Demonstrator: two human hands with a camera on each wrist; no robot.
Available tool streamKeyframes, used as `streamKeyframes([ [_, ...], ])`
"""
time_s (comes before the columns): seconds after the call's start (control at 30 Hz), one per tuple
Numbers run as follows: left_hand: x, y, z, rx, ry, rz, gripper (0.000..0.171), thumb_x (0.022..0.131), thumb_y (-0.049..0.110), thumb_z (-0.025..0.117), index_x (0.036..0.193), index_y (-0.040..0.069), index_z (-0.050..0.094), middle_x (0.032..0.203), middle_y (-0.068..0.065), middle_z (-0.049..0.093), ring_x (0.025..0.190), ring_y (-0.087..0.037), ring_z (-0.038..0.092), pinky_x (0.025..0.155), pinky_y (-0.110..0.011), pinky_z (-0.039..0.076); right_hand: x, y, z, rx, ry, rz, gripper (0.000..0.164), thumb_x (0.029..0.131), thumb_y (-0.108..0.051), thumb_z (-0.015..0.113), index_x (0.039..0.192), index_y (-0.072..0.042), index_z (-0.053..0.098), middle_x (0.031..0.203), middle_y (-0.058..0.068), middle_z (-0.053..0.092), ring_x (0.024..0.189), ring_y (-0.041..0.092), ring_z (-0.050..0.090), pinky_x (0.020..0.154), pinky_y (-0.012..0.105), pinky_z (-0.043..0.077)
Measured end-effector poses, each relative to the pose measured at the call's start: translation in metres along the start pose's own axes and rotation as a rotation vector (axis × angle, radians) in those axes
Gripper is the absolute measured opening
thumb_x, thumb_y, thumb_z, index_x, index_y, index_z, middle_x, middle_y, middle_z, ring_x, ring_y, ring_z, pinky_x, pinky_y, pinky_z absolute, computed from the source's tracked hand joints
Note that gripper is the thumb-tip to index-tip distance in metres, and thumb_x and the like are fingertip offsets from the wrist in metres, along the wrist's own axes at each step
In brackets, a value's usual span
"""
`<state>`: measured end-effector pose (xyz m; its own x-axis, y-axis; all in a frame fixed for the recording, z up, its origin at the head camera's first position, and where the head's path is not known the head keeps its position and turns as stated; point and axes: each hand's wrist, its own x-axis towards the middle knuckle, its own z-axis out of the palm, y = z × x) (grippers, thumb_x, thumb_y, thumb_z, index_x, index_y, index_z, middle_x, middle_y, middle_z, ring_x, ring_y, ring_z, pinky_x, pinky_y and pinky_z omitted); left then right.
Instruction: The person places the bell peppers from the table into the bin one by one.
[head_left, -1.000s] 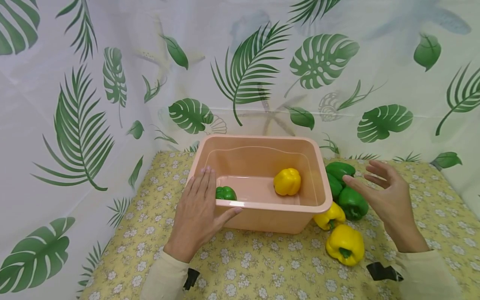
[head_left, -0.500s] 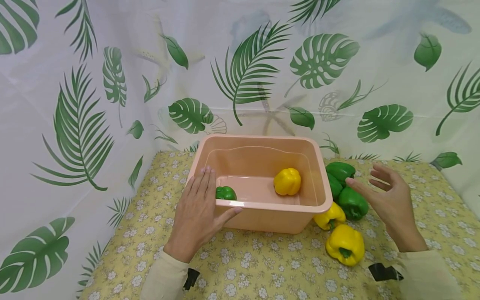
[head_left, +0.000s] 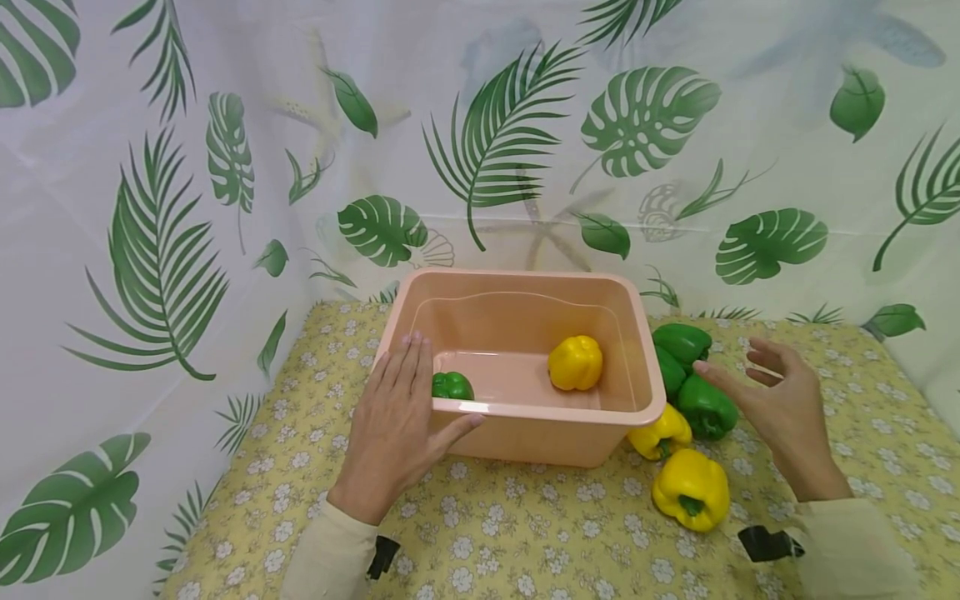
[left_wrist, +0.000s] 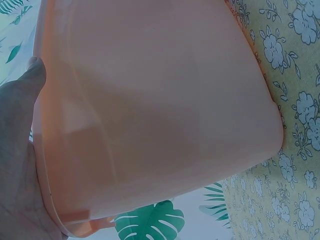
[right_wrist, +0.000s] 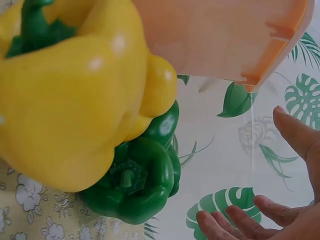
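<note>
A pink plastic bin [head_left: 525, 437] stands mid-table, with a yellow bell pepper [head_left: 575, 363] and a green bell pepper [head_left: 453, 386] inside. My left hand [head_left: 396, 425] rests on the bin's near left corner, fingers straight across the rim and thumb along the front edge. To the right of the bin my right hand [head_left: 787, 408] hovers with nothing in it, thumb and fingers spread apart. Beside it lie several green bell peppers [head_left: 707, 407] and two yellow ones, the nearer yellow bell pepper [head_left: 691, 490] with its stem facing me. In the right wrist view this pepper [right_wrist: 65, 110] looms large.
A yellow floral cloth [head_left: 540, 533] covers the table. Behind and to the left hangs a white leaf-print curtain [head_left: 285, 167], close to the bin's back side. Black straps [head_left: 768, 543] sit by the cuffs.
My right hand has drifted slightly right and down, a little away from the green bell peppers. The left hand, the bin and the peppers stay where they were.
</note>
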<state>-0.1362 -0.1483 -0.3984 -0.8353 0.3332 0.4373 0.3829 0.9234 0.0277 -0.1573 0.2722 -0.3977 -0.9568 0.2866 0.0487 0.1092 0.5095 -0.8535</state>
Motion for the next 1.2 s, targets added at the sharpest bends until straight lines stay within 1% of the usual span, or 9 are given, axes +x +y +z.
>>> streamKeyframes([
  [0.23,0.0,0.0,0.0,0.003,-0.015,-0.004,0.11,0.092,0.083,0.024,0.158,-0.006,0.021,0.164,-0.021,0.021,0.153,-0.031,0.02,0.126,-0.044,0.016,0.003,0.008,0.001,-0.01,-0.027,0.034,0.099,0.091,-0.05,0.073,0.16,-0.002,0.022,0.157,0.032,0.029,0.136,0.054,0.034,0.1,0.072,0.042],
  [0.47,0.0,0.0,-0.001,0.006,-0.003,0.002,0.11,0.092,0.083,0.024,0.157,-0.007,0.022,0.163,-0.022,0.023,0.151,-0.034,0.027,0.126,-0.045,0.018,0.006,0.015,0.003,-0.019,-0.052,0.057,0.102,0.091,-0.052,0.072,0.161,0.0,0.019,0.158,0.035,0.025,0.137,0.056,0.032,0.1,0.073,0.041],
  [0.63,0.0,0.0,-0.001,0.004,-0.002,0.002,0.11,0.093,0.083,0.023,0.157,-0.007,0.022,0.163,-0.022,0.024,0.151,-0.034,0.027,0.126,-0.045,0.018,0.007,0.019,0.004,-0.036,-0.068,0.075,0.104,0.091,-0.055,0.071,0.16,0.002,0.018,0.157,0.037,0.024,0.136,0.057,0.031,0.1,0.073,0.041],
  [0.87,0.0,0.0,0.0,-0.001,0.01,0.005,0.11,0.093,0.083,0.022,0.156,-0.008,0.025,0.163,-0.022,0.025,0.15,-0.034,0.028,0.126,-0.045,0.019,0.007,0.025,0.007,-0.043,-0.086,0.087,0.105,0.09,-0.056,0.07,0.16,0.002,0.016,0.156,0.038,0.024,0.135,0.057,0.031,0.1,0.072,0.041],
  [1.03,0.0,0.0,0.0,-0.001,0.003,0.0,0.11,0.092,0.083,0.022,0.157,-0.007,0.023,0.163,-0.022,0.025,0.151,-0.033,0.027,0.126,-0.045,0.018,0.008,0.03,0.01,-0.056,-0.085,0.097,0.107,0.089,-0.057,0.071,0.16,0.002,0.016,0.156,0.038,0.023,0.135,0.057,0.031,0.099,0.073,0.041],
  [1.2,0.0,0.0,0.0,0.001,0.002,0.0,0.111,0.092,0.083,0.02,0.157,-0.007,0.023,0.163,-0.022,0.025,0.151,-0.034,0.026,0.126,-0.045,0.018,0.01,0.035,0.011,-0.057,-0.102,0.094,0.108,0.09,-0.056,0.071,0.159,0.004,0.015,0.156,0.039,0.022,0.135,0.058,0.031,0.098,0.072,0.042],
])
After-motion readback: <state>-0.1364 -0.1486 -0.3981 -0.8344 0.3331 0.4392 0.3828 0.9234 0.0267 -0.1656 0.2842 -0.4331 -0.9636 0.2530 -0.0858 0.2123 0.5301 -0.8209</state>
